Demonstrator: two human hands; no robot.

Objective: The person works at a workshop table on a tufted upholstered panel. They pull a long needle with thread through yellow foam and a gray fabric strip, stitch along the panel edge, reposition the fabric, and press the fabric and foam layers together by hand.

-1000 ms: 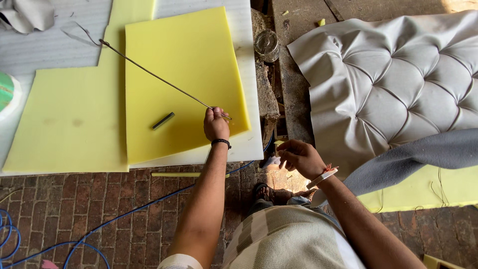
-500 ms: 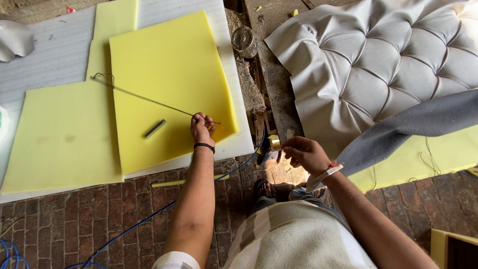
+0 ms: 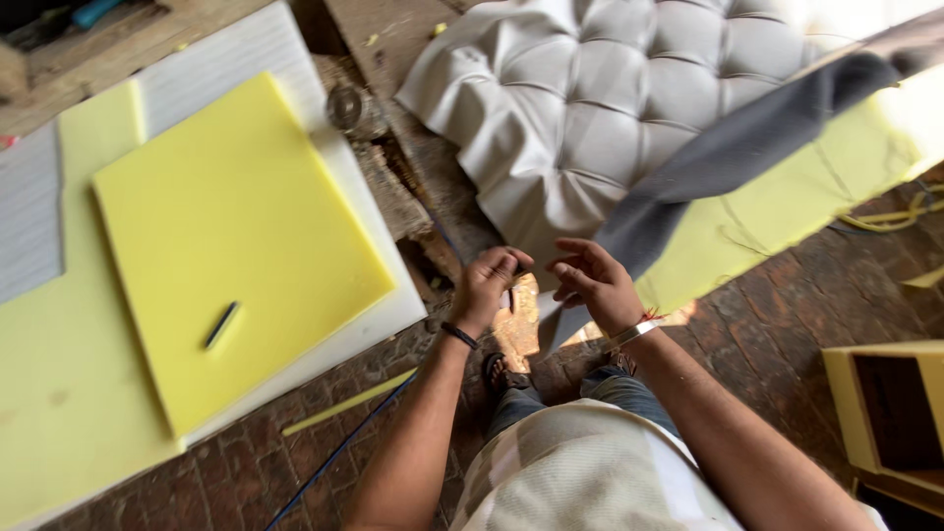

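Hovering hands meet beside the tufted panel

Closing in front of the body, the left hand is curled into a loose fist, fingers pinched on something small and dark that I cannot make out. Right beside it, the right hand is half open, fingers spread and bent, nothing clearly in its grasp; a band sits on that wrist. Both hands hang over the brick floor, just below the edge of the grey tufted panel, which lies with a dark grey cloth draped across its lower side and pale yellow foam under that. Off to the left, well apart from the hands, a bright yellow foam sheet lies flat with a black marker resting on it
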